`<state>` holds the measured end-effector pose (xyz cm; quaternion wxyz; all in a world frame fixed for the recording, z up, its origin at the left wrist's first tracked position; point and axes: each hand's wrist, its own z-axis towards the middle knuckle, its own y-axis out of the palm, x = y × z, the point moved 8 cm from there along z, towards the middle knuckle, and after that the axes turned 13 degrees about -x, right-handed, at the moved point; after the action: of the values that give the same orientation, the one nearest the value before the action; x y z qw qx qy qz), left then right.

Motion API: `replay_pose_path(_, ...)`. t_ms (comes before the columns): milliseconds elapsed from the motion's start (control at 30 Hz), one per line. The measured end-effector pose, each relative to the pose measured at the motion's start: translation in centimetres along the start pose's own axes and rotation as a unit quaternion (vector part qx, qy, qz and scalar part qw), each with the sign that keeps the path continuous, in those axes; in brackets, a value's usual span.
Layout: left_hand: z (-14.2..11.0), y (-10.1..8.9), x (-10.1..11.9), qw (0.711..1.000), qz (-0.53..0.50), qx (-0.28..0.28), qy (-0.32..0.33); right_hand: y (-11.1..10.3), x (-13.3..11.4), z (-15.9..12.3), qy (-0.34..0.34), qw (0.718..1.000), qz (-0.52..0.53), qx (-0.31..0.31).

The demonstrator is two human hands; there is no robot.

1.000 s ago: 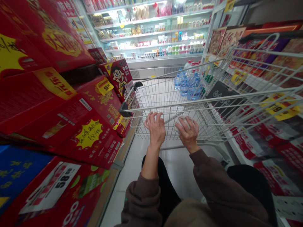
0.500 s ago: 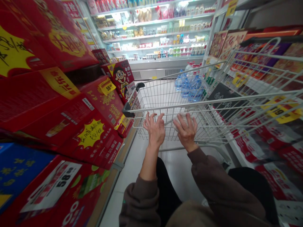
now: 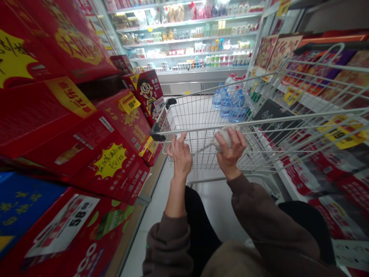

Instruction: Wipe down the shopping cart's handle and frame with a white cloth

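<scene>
View: head camera, looking forward and down along a supermarket aisle; I have only this one view.

Left hand: my read is that the left hand [image 3: 180, 158] is raised inside the front of the wire shopping cart [image 3: 201, 115], just below the cart's top rail [image 3: 259, 124].

Left fingers: the fingers [image 3: 183, 141] are parted and lightly curled, and I see nothing held in them.

Right hand: the right hand [image 3: 230, 151] is level with the left and well apart from it, also beneath the rail.

Right fingers: these fingers [image 3: 238, 140] are closed around a pale crumpled bundle [image 3: 225, 136]; I cannot tell what it is.

Bundle location: it sits in the right palm, close under the rail, with wire mesh behind it.

Sleeves: a brown sleeve [image 3: 168, 246] covers the left arm and another [image 3: 268, 219] the right, both reaching up from the bottom of the frame.

Beyond the cart: blue-capped water bottles [image 3: 230, 104] stand past the far end; I cannot tell whether they are inside it.

Left of cart: stacked red cartons [image 3: 115, 161] with yellow price flashes line the aisle, and one carton [image 3: 147, 92] shows a cartoon boy.

Right of cart: shelving carries yellow price tags [image 3: 341, 134].

Far end: a lit refrigerated shelf unit [image 3: 184, 46] faces me.
</scene>
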<state>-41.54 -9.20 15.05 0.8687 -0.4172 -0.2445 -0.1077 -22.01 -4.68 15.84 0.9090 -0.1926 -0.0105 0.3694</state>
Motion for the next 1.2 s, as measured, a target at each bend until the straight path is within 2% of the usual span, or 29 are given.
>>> replay_pose_path(133,-0.2,0.7,-0.2,1.0,0.008,-0.031,0.002,2.7,-1.3,-3.6,-0.058,0.995,-0.039,-0.075)
replay_pose_path(200,-0.5,0.8,-0.1,0.999,0.004,-0.04,-0.001,3.1,-1.3,-5.3,-0.062,0.992,-0.018,-0.11)
replay_pose_path(267,-0.7,0.9,0.2,0.999,0.004,-0.051,0.003,2.7,-1.2,-5.7,-0.048,0.99,0.022,-0.134)
replay_pose_path(333,-0.8,0.5,0.3,0.999,0.001,-0.04,0.006,1.6,-1.1,-4.7,-0.035,0.99,0.051,-0.126)
replay_pose_path(467,-1.1,-1.2,-0.7,0.998,0.013,0.052,-0.031,-0.8,-1.5,-0.7,-0.036,0.999,0.029,-0.024)
replay_pose_path(500,-1.1,-1.4,-1.0,0.997,0.019,0.063,-0.042,-0.7,-1.7,0.0,-0.036,0.999,0.017,-0.018)
replay_pose_path(567,-1.1,-1.1,-1.6,0.997,0.025,0.05,-0.049,0.4,-2.1,0.3,-0.041,0.998,-0.003,-0.037)
replay_pose_path(700,-1.1,0.1,-2.2,0.999,0.011,0.001,-0.05,3.0,-2.8,-2.9,-0.075,0.992,0.004,-0.097)
replay_pose_path(800,-1.3,0.2,-2.2,0.999,0.012,-0.002,-0.048,3.4,-2.8,-5.6,-0.081,0.987,0.036,-0.132)
replay_pose_path(867,-1.4,0.1,-1.9,0.999,0.02,-0.006,-0.034,3.1,-2.6,-6.0,-0.079,0.983,0.058,-0.157)
replay_pose_path(933,-1.5,-0.5,-1.9,0.999,0.027,0.012,-0.031,2.1,-2.3,-5.0,-0.064,0.986,0.069,-0.135)
replay_pose_path(1033,-1.6,-2.1,-2.1,0.996,0.036,0.067,-0.047,-0.3,-1.8,-1.8,-0.031,0.997,0.063,-0.006)
replay_pose_path(1100,-1.5,-2.4,-2.2,0.996,0.044,0.063,-0.047,-0.8,-1.7,0.1,-0.017,0.997,0.059,0.048)
replay_pose_path(1200,-1.3,-1.8,-2.3,0.998,0.045,0.009,-0.042,0.7,-2.5,1.0,-0.023,0.999,0.043,0.011)
